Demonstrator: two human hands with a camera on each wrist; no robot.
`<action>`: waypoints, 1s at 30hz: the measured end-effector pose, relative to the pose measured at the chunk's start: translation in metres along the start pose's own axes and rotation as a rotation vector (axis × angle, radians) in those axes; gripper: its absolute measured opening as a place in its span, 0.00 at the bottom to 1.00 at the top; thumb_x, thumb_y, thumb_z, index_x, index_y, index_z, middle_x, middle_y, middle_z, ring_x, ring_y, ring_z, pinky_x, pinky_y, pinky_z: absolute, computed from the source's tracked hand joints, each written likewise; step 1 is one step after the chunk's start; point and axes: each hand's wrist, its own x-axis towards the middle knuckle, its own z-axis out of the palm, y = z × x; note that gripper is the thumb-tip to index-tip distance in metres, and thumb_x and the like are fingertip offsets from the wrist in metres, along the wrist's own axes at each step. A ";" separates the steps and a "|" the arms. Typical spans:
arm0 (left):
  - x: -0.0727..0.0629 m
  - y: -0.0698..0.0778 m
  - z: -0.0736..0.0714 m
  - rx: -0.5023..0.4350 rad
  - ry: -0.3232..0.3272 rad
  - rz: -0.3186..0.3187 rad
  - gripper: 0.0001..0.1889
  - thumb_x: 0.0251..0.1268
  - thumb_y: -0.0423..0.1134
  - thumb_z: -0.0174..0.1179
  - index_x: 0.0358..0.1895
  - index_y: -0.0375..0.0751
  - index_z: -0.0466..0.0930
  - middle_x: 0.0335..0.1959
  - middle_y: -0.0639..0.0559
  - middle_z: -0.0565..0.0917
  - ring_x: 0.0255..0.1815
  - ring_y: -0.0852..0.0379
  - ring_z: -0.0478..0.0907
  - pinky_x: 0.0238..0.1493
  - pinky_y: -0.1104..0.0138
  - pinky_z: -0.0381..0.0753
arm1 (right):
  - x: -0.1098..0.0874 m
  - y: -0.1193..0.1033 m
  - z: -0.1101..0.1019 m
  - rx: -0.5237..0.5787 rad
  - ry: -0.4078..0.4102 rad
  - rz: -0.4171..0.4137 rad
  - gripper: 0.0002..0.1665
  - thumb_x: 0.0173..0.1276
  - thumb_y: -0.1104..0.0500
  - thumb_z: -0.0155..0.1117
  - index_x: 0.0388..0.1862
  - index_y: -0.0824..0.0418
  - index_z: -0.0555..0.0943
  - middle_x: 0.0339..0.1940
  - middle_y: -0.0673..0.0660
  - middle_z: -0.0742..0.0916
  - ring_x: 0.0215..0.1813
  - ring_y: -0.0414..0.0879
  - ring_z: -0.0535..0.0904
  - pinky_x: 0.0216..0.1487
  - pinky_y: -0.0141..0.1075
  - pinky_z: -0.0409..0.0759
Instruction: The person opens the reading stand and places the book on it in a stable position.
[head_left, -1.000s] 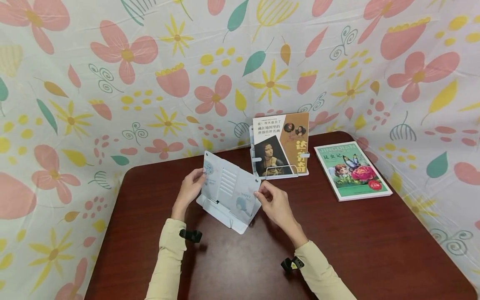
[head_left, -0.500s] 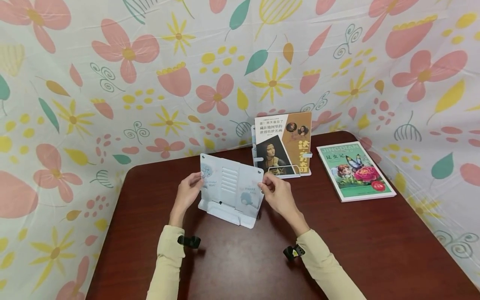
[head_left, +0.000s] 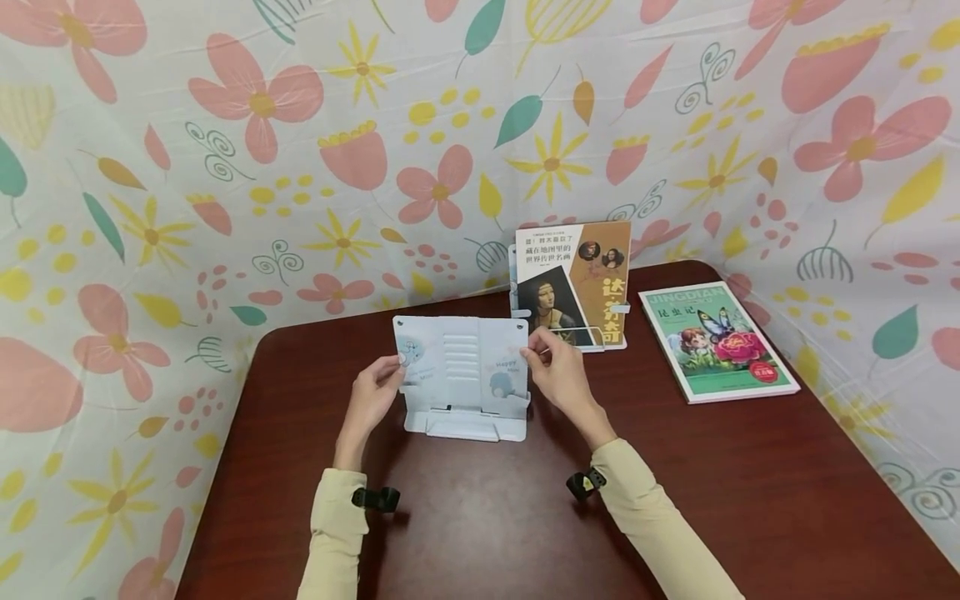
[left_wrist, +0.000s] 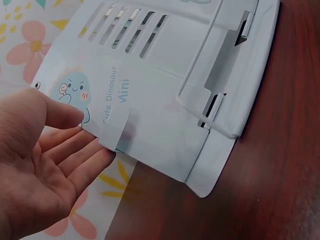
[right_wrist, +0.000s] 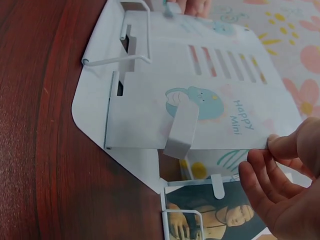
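Observation:
A white metal book stand (head_left: 463, 358) with dinosaur prints and slots in its back plate stands upright on the table, facing me. My left hand (head_left: 373, 392) pinches its left edge, thumb on the printed front and fingers behind, as the left wrist view shows beside a small white side clip (left_wrist: 116, 131). At the opposite edge, my right hand (head_left: 558, 375) pinches the plate near its upper corner, close to the "Happy Mini" print. A wire page holder (right_wrist: 149, 32) juts from the stand's base lip. Nothing rests on this stand.
Behind it to the right, a second stand holds a brown and white art book (head_left: 573, 279). A green insect book (head_left: 716, 342) lies flat at the right of the dark red table (head_left: 480, 533). Flower-patterned cloth (head_left: 315, 200) hangs close behind the table edge.
The stand has turned from a slanted angle to face me squarely, its right side swinging back and its left side coming forward. Both hands have kept hold of its edges.

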 end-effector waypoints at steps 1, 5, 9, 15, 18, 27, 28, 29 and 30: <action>-0.003 -0.001 -0.001 0.002 0.006 0.000 0.17 0.77 0.42 0.56 0.61 0.40 0.81 0.59 0.38 0.84 0.62 0.44 0.81 0.62 0.50 0.80 | 0.000 0.000 0.001 0.003 0.000 -0.001 0.09 0.68 0.65 0.70 0.32 0.59 0.77 0.28 0.57 0.86 0.32 0.48 0.84 0.36 0.38 0.82; -0.015 -0.003 -0.006 0.000 0.029 -0.011 0.15 0.76 0.41 0.57 0.58 0.39 0.83 0.54 0.38 0.86 0.56 0.45 0.84 0.58 0.52 0.83 | 0.002 -0.002 0.005 0.021 0.004 -0.012 0.08 0.67 0.65 0.70 0.33 0.60 0.78 0.28 0.57 0.86 0.33 0.49 0.84 0.37 0.39 0.82; -0.025 -0.005 -0.009 -0.011 0.034 -0.028 0.14 0.75 0.41 0.58 0.57 0.40 0.84 0.50 0.39 0.88 0.51 0.47 0.87 0.53 0.57 0.86 | 0.006 -0.002 0.009 0.031 0.004 -0.003 0.07 0.67 0.66 0.70 0.34 0.60 0.79 0.28 0.57 0.86 0.32 0.49 0.84 0.37 0.37 0.81; -0.035 -0.001 -0.010 -0.007 0.047 -0.026 0.15 0.75 0.40 0.58 0.57 0.38 0.83 0.50 0.38 0.88 0.50 0.46 0.87 0.52 0.58 0.85 | 0.011 0.000 0.012 0.036 -0.016 -0.017 0.06 0.67 0.66 0.70 0.35 0.61 0.79 0.28 0.58 0.86 0.32 0.48 0.83 0.35 0.34 0.79; -0.037 0.005 -0.001 -0.021 0.168 0.044 0.14 0.74 0.35 0.58 0.58 0.37 0.81 0.53 0.40 0.86 0.51 0.47 0.86 0.50 0.68 0.83 | 0.009 0.004 0.004 0.066 -0.052 0.005 0.06 0.69 0.63 0.69 0.38 0.63 0.80 0.31 0.60 0.87 0.35 0.50 0.84 0.38 0.36 0.82; -0.047 0.054 0.108 -0.202 0.508 0.645 0.14 0.55 0.14 0.53 0.42 0.28 0.79 0.36 0.38 0.81 0.36 0.46 0.79 0.38 0.71 0.80 | -0.011 0.089 -0.093 -0.095 0.174 0.216 0.16 0.73 0.60 0.62 0.51 0.73 0.78 0.45 0.71 0.85 0.49 0.63 0.82 0.52 0.50 0.78; -0.050 0.058 0.127 -0.198 0.416 0.680 0.13 0.55 0.15 0.54 0.42 0.29 0.79 0.35 0.38 0.81 0.36 0.47 0.79 0.37 0.71 0.81 | -0.014 0.104 -0.111 -0.149 0.210 0.262 0.18 0.73 0.59 0.61 0.52 0.74 0.77 0.47 0.73 0.84 0.50 0.66 0.81 0.52 0.53 0.76; -0.052 0.062 0.147 -0.194 0.304 0.694 0.13 0.56 0.16 0.54 0.42 0.29 0.79 0.36 0.39 0.81 0.35 0.48 0.80 0.36 0.70 0.82 | -0.017 0.120 -0.128 -0.192 0.229 0.313 0.21 0.73 0.58 0.60 0.55 0.75 0.76 0.49 0.75 0.82 0.53 0.69 0.78 0.54 0.56 0.74; -0.055 0.064 0.167 -0.195 0.183 0.679 0.13 0.56 0.17 0.55 0.43 0.29 0.78 0.37 0.39 0.81 0.36 0.49 0.80 0.37 0.70 0.82 | -0.021 0.135 -0.146 -0.236 0.221 0.367 0.26 0.73 0.56 0.58 0.57 0.78 0.74 0.51 0.79 0.80 0.55 0.72 0.75 0.56 0.59 0.71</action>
